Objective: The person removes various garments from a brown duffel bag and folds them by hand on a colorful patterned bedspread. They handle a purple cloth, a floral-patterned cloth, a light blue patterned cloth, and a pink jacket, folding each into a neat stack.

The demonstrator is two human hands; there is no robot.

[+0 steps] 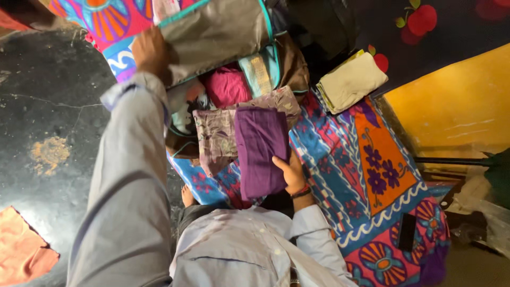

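While the right hand (291,172) grips a folded purple cloth (260,151), the left hand (151,50) holds up the grey lid flap (215,32) of an open fabric bag (265,69).

Purple cloth lies on a patterned mauve cloth (212,138), partly over the bag's near edge; right fingers closed on its lower right side, red thread at the wrist. Left hand clamped on the flap's edge, arm in a pale grey sleeve stretched far forward; hands well apart. Inside the bag: a pink garment (227,86) and a teal piece with gold trim (257,74). Bag rests on a bright floral mat (372,175) in blue, orange and pink. Folded cream cloth (350,81) just beside the bag to the right. Small black object (407,231) on the mat's near corner. Orange rag (21,247) on the dark cracked floor (48,95), well apart to the left.
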